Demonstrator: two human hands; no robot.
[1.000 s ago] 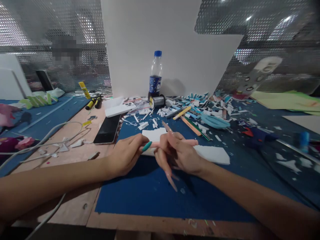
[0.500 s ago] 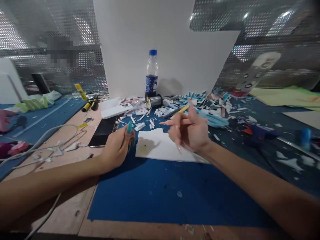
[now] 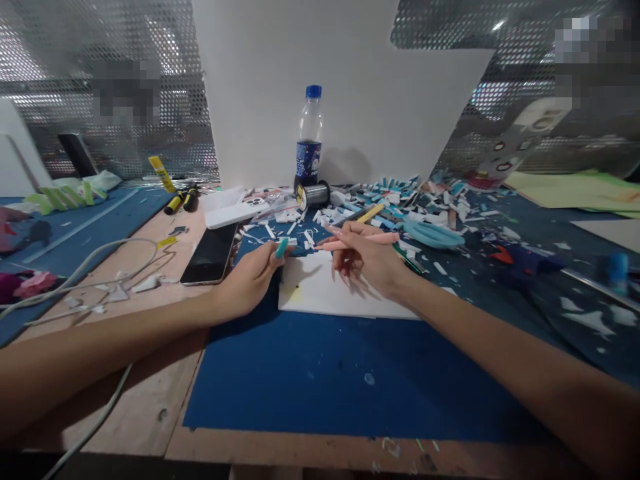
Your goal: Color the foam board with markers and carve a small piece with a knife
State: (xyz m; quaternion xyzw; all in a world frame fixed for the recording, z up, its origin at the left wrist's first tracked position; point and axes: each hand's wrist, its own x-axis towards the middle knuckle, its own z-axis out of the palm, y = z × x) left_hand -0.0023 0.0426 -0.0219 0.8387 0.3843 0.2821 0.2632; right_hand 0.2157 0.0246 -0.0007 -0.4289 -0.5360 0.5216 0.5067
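A: Where are we finding the pen?

B: We are finding the pink pen (image 3: 388, 237) in the right hand (image 3: 373, 263), lying at a low slant over the white sheet (image 3: 307, 283), its narrow tip pointing left near the sheet's far edge. We are not able to tell whether the tip is touching.

A: How are the right fingers standing?

B: We are seeing thumb and forefinger closing around the pen, while the lower fingers are curling over the sheet and casting shadows there.

A: And the left hand (image 3: 243, 283)?

B: We are noticing it just beyond the sheet's left end, thumb and fingers drawing close together, a long teal nail showing on top. We are not managing to tell whether it is holding anything.

A: What is lying around them?

B: We are looking at a blue mat (image 3: 300, 373) spreading under the sheet, which is showing a faint yellow patch at its left end. To the left, a black phone (image 3: 210, 257) is lying flat, with a white phone (image 3: 233, 215) resting at its far end. Farther back, a wire spool (image 3: 316, 195) is lying before an upright blue-capped bottle (image 3: 310, 143). Blue and white scraps (image 3: 393, 197) are heaping to the right, and a large white board (image 3: 260, 87) is standing behind everything.
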